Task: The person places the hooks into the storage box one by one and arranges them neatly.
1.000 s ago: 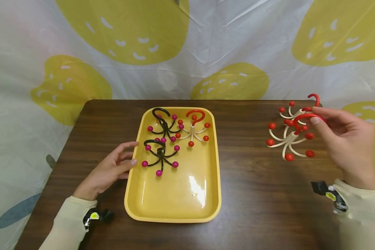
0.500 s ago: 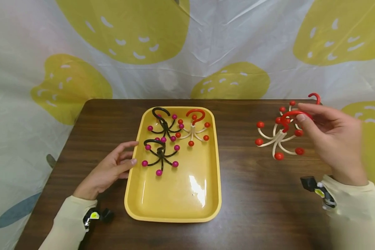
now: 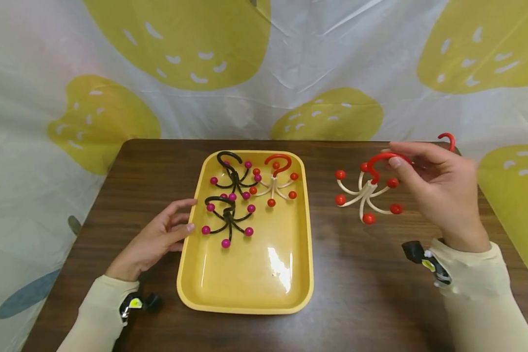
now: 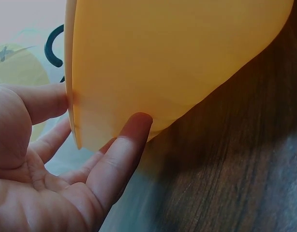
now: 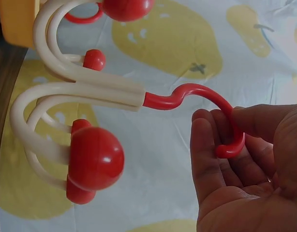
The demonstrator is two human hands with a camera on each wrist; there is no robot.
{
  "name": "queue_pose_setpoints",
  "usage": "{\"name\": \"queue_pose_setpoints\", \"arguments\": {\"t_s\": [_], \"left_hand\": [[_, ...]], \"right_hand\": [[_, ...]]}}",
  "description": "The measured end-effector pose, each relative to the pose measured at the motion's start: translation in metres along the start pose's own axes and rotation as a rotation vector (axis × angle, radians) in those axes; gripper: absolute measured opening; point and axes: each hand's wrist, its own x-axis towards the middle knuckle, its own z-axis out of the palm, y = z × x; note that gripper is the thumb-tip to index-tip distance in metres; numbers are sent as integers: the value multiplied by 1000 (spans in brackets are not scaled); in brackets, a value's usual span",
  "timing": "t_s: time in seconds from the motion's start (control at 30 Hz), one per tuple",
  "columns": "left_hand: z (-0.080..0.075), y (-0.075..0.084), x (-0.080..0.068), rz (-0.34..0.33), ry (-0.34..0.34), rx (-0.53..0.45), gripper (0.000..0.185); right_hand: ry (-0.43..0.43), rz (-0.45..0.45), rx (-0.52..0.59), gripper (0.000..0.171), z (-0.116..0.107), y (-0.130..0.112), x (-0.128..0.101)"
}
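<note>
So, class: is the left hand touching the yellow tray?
Touching. The left wrist view shows the left hand with a fingertip pressed against the outer wall of the yellow tray.

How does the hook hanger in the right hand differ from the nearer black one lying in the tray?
The white hanger has a red hook and red ball tips; the black hanger has a black hook and magenta tips. The white hanger hangs by its hook from the right hand, above the table; the black hanger lies in the yellow tray, held by nothing. Both share one shape: a top hook over curved, ball-tipped arms.
</note>
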Motion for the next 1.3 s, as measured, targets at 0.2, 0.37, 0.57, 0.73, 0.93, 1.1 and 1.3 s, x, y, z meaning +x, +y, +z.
{"name": "queue_pose_setpoints", "arguments": {"t_s": [0.2, 0.37, 0.57, 0.73, 0.93, 1.1, 1.3], "left_hand": [[0, 0, 0, 4, 2, 1, 66], [0, -1, 0, 2, -3, -3, 66], [-1, -3, 0, 6, -2, 1, 66], [-1, -1, 1, 11, -11, -5, 65], [-1, 0, 1, 6, -15, -13, 65], [-1, -1, 0, 4, -14, -13, 65], [-1, 0, 0, 5, -11, -10, 65]], "right_hand": [[-52, -15, -154, 29, 15, -1, 0], [-120, -41, -202, 31, 29, -4, 1], [-218, -62, -218, 34, 44, -8, 5], [-257, -77, -195, 32, 55, -8, 6], [-295, -82, -167, 31, 67, -8, 3], [-323, -90, -123, 31, 78, -8, 3], [-353, -91, -136, 25, 93, -5, 1]]}}
